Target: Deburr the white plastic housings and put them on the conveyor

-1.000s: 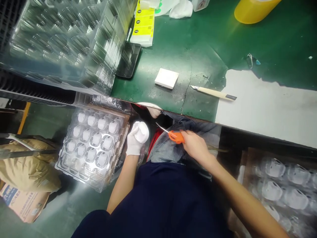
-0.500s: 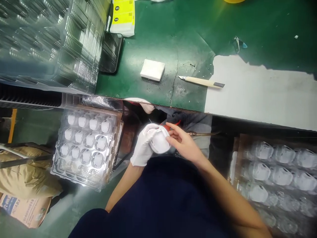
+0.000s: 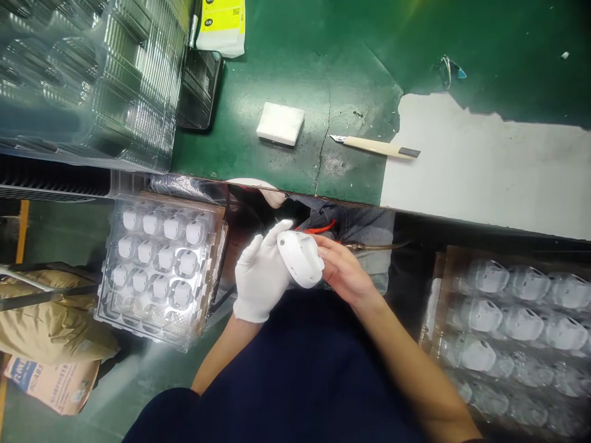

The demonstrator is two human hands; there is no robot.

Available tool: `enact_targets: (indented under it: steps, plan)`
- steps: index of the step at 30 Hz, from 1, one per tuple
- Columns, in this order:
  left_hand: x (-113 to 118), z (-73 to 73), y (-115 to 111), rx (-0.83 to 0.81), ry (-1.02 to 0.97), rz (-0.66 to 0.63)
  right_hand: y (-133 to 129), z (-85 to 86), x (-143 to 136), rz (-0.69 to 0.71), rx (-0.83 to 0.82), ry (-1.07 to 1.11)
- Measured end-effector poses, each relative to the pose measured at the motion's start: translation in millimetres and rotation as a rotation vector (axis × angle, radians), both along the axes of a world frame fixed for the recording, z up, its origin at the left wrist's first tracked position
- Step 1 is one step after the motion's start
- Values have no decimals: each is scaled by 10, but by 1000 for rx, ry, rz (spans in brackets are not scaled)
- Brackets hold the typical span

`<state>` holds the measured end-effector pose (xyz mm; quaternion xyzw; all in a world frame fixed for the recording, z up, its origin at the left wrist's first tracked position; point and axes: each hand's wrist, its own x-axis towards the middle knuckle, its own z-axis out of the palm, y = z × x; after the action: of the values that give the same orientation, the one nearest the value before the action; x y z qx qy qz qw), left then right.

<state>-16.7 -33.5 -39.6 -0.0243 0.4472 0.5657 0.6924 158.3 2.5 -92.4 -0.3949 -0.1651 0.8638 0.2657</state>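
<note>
A white rounded plastic housing (image 3: 301,258) is held up over my lap, tilted so that its curved side and a small dark hole show. My bare right hand (image 3: 344,269) grips its right edge, the fingers partly hidden behind it. On the other side, my left hand (image 3: 262,275) in a white glove is open, thumb and fingers apart, close against the housing. Whether the gloved fingertips touch it I cannot tell. Behind the housing a red-orange tool handle or strip (image 3: 323,227) is partly visible.
Clear trays of similar white parts stand at left (image 3: 159,258) and right (image 3: 521,326). On the green bench (image 3: 295,67) lie a white block (image 3: 281,123), a craft knife (image 3: 376,146) and a yellow label sheet (image 3: 222,24). Stacked clear trays (image 3: 133,80) rise at the upper left.
The housing has turned over from its open face to its curved outer side. My left hand has loosened its hold and spread its fingers; my right hand has shifted its grip round the right edge.
</note>
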Motion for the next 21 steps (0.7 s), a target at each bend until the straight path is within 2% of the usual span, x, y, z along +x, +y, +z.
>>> enact_targets:
  steps: [2, 6, 10, 15, 21]
  plan:
    - [16, 7, -30, 62, 67, -21, 7, -13, 2, -15, 11, 32]
    - [34, -28, -99, 212, 359, -55, 34, -40, 26, -73, 94, 88]
    - [44, -43, -122, 276, 553, -61, 45, -52, 73, -97, 208, 59]
    - [29, -54, -131, 307, 616, -45, 19, -28, 118, -60, 304, 20]
    - [-34, -139, -152, 299, 568, -50, -30, 31, 156, -95, 368, 85]
